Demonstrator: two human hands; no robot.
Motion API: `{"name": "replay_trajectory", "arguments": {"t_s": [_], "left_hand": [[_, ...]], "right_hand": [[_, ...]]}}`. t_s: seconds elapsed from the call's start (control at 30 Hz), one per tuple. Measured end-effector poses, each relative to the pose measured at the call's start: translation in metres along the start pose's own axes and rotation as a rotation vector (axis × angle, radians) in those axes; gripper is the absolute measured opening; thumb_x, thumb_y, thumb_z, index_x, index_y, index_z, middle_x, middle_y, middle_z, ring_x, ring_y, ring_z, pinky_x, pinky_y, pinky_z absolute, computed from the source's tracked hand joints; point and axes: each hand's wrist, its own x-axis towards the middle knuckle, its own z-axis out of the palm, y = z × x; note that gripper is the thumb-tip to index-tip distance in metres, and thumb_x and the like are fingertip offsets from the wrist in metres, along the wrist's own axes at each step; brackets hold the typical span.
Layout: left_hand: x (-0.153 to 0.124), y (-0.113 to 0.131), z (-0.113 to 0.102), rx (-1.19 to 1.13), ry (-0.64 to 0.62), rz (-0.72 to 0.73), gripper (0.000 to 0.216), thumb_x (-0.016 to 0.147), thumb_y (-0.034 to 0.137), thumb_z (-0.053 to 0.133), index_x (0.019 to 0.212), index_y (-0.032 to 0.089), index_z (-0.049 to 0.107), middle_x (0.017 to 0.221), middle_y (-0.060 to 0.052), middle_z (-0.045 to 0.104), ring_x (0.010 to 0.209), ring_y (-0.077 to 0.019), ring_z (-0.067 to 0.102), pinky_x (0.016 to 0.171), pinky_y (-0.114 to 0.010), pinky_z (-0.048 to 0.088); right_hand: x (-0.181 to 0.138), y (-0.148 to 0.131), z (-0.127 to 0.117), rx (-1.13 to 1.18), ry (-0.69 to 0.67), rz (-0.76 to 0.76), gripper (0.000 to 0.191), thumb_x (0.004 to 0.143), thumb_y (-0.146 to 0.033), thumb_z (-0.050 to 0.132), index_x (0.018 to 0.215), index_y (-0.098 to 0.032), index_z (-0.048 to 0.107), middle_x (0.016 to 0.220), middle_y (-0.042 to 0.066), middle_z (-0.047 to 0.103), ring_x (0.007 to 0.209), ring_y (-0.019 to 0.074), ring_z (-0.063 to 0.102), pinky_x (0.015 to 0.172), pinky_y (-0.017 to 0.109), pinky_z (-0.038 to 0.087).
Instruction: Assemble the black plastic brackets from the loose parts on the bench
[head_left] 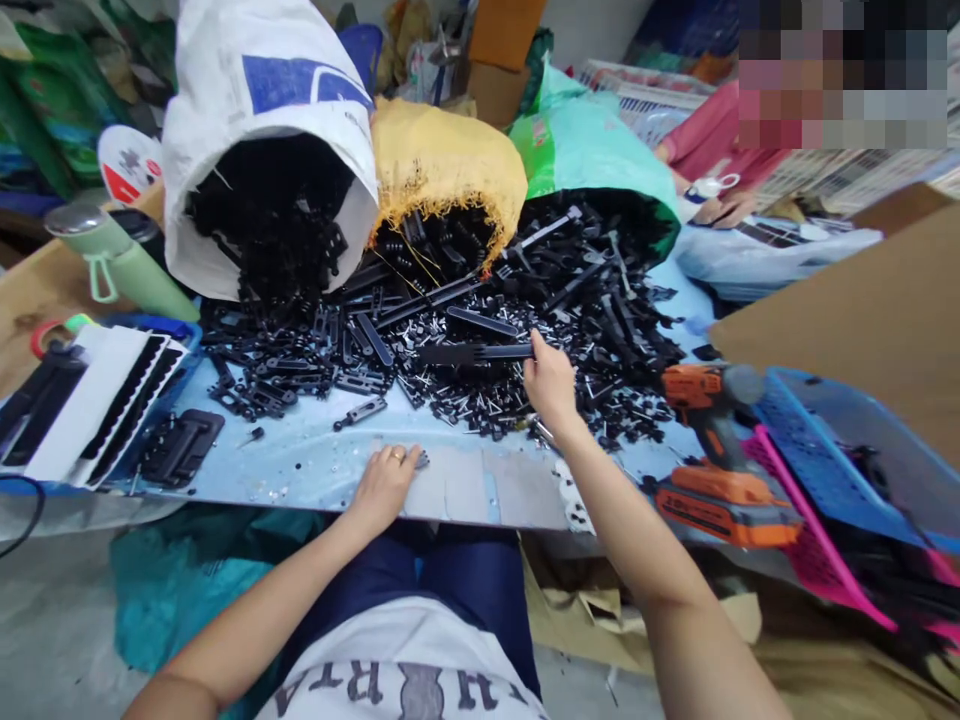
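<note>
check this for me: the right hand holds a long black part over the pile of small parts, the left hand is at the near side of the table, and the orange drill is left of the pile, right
Not quite: the orange drill is right of the pile of small parts, as the head view shows. The rest of your statement stands.

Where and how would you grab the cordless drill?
Probably by the dark handle of the cordless drill, wrapping the narrow stretch between the orange head and the battery. Come from its left: it appears to stand on the wide battery, and the pink basket and blue bin crowd its right.
</note>
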Motion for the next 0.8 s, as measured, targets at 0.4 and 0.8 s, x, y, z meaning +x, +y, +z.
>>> {"name": "replay_trajectory", "arguments": {"t_s": [0.4,0.8], "left_hand": [[-0.006,0.004,-0.016,0.041,-0.038,-0.089,0.038,0.09,0.023,0.041,0.127,0.013,0.048,0.1,-0.012,0.055,0.092,-0.0243,0.048,0.079,-0.036,0.043],[0.02,0.012,-0.015,-0.051,-0.088,0.081,0.034,0.089,0.022,0.043,0.121,0.013,0.05,0.104,-0.012,0.057,0.098,-0.0245,0.051,0.083,-0.035,0.043]], "right_hand": [[-0.15,0.004,-0.033,0.099,-0.211,-0.549,0.039,0.086,-0.008,0.037,0.121,-0.014,0.054,0.129,0.013,0.048,0.115,0.0229,0.047,0.095,0.04,0.042],[-0.123,-0.057,0.014,0.016,-0.486,-0.341,0.046,0.092,-0.041,0.05,0.127,-0.013,0.05,0.109,0.013,0.055,0.097,0.0255,0.048,0.084,0.038,0.041]]}}
